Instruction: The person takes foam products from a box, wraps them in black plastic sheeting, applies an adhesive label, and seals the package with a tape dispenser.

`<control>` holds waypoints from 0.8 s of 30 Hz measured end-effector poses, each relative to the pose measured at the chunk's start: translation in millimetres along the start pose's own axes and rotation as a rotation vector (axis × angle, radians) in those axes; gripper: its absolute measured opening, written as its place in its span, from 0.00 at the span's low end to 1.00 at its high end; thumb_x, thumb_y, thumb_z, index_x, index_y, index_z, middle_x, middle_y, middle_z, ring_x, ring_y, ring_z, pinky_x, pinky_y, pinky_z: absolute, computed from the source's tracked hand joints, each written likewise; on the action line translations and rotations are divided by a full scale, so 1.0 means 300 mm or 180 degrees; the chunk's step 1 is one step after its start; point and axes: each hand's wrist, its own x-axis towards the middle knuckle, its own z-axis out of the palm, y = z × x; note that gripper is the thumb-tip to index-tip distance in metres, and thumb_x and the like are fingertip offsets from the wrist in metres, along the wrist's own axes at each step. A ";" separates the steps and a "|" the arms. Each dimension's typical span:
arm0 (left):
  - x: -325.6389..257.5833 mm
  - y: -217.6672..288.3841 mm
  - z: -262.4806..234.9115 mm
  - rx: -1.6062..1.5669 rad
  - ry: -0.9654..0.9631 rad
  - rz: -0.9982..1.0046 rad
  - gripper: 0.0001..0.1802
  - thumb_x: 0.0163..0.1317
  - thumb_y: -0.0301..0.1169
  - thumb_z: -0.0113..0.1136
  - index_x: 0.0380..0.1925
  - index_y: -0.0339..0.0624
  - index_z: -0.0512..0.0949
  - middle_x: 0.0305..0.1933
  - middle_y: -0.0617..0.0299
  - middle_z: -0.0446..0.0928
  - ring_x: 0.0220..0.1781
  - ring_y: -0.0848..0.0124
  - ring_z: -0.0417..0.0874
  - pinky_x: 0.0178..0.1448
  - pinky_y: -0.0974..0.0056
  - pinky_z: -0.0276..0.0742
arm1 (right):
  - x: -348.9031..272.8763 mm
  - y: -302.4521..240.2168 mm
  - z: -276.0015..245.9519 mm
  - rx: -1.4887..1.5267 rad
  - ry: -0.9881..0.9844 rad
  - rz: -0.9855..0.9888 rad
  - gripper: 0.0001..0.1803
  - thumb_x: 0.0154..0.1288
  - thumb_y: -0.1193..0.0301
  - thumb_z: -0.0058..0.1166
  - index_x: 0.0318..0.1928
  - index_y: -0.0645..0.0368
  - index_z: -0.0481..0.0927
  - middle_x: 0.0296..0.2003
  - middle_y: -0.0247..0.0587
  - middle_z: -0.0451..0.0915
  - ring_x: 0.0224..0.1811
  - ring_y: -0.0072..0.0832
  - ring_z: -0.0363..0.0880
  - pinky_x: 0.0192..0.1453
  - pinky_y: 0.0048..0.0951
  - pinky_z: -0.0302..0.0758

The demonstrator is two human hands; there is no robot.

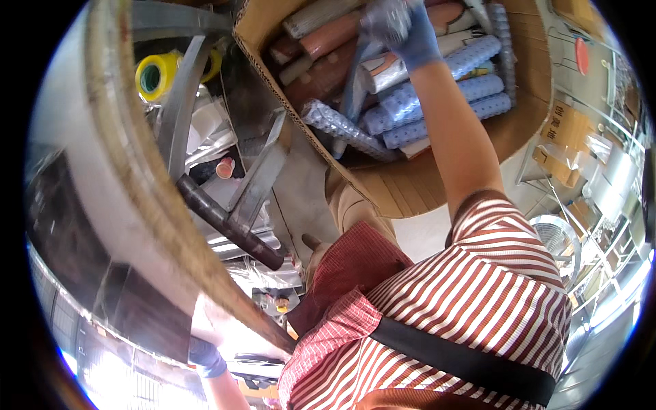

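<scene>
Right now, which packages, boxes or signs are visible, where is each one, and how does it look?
Large cardboard box: top centre, brown, open, full of rolls.
Blue rolls: inside the box, wrapped, dotted pattern.
Brown boxes: far right, flat, with dark markings.
Yellow tape roll: upper left, round, green core.
Right hand: blue glove, reaching into the large box.

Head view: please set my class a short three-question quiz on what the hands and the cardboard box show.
1. True or false: the right hand wears a blue glove.
2. What fills the cardboard box? A) bottles B) rolled mats C) books
3. What colour is the tape roll at upper left?

Key: 1 true; 2 B, rolled mats; 3 yellow.
</scene>
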 end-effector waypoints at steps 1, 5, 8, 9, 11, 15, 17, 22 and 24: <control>-0.017 -0.014 0.006 0.0180 -0.0030 0.0134 0.32 0.75 0.44 0.39 0.68 0.28 0.58 0.71 0.37 0.57 0.71 0.47 0.62 0.73 0.49 0.58 | -0.133 -0.015 0.108 -0.0170 0.1106 0.0183 0.20 0.67 0.55 0.53 0.48 0.57 0.77 0.44 0.43 0.81 0.48 0.38 0.82 0.55 0.43 0.80; 0.068 0.053 0.040 -0.0913 0.0327 -0.0564 0.35 0.73 0.50 0.38 0.66 0.30 0.62 0.70 0.36 0.57 0.70 0.44 0.61 0.73 0.46 0.56 | -0.630 -0.001 0.351 -0.1201 0.1669 0.0652 0.43 0.59 0.52 0.64 0.66 0.62 0.62 0.55 0.48 0.75 0.58 0.41 0.76 0.62 0.42 0.76; 0.100 0.084 0.010 -0.1068 0.0198 -0.0415 0.33 0.73 0.49 0.37 0.66 0.33 0.63 0.68 0.40 0.60 0.69 0.46 0.62 0.71 0.47 0.57 | -0.898 0.059 0.698 -0.1694 0.1092 0.0240 0.36 0.56 0.62 0.66 0.63 0.63 0.69 0.55 0.44 0.77 0.58 0.32 0.74 0.62 0.35 0.72; 0.106 0.113 0.002 -0.1341 0.0218 -0.0692 0.32 0.73 0.49 0.39 0.66 0.34 0.64 0.67 0.43 0.61 0.69 0.49 0.63 0.72 0.48 0.57 | -0.996 0.091 0.754 -0.1585 0.1087 0.0521 0.33 0.55 0.64 0.67 0.60 0.62 0.72 0.52 0.40 0.78 0.55 0.29 0.76 0.60 0.33 0.73; 0.103 0.095 0.023 -0.1570 0.0349 -0.0514 0.32 0.73 0.48 0.40 0.65 0.34 0.64 0.67 0.44 0.62 0.69 0.49 0.63 0.72 0.49 0.58 | -1.160 0.164 0.853 -0.1626 0.0964 0.0988 0.27 0.53 0.67 0.69 0.54 0.60 0.76 0.46 0.34 0.79 0.49 0.23 0.76 0.56 0.29 0.74; 0.112 0.158 -0.100 -0.1816 0.0602 -0.0118 0.31 0.73 0.47 0.43 0.65 0.34 0.65 0.68 0.46 0.62 0.69 0.52 0.63 0.72 0.50 0.59 | -1.334 0.218 1.097 -0.1282 0.0273 0.1209 0.18 0.53 0.69 0.68 0.45 0.56 0.79 0.43 0.31 0.78 0.44 0.19 0.74 0.51 0.25 0.73; 0.031 0.379 -0.376 -0.2665 0.0272 0.0086 0.30 0.72 0.45 0.46 0.66 0.35 0.63 0.70 0.48 0.60 0.69 0.55 0.65 0.71 0.53 0.60 | -1.378 0.196 1.184 -0.2281 -0.0400 0.0583 0.23 0.52 0.62 0.68 0.47 0.57 0.79 0.44 0.36 0.78 0.49 0.26 0.73 0.59 0.30 0.68; -0.418 0.759 -0.541 -0.6089 -0.1890 -0.1148 0.65 0.35 0.53 0.82 0.70 0.41 0.55 0.60 0.58 0.71 0.56 0.63 0.74 0.59 0.53 0.74 | -1.457 0.204 1.345 -0.3639 -0.1807 -0.0086 0.35 0.46 0.57 0.66 0.56 0.59 0.74 0.45 0.42 0.77 0.56 0.38 0.71 0.65 0.30 0.63; -0.488 0.736 -0.403 -0.5761 -0.1661 -0.0868 0.63 0.40 0.62 0.74 0.70 0.39 0.55 0.65 0.52 0.65 0.63 0.58 0.70 0.65 0.50 0.69 | -1.492 0.256 1.330 -0.3420 -0.1777 -0.0289 0.36 0.46 0.58 0.66 0.55 0.60 0.74 0.43 0.46 0.78 0.54 0.38 0.74 0.60 0.25 0.68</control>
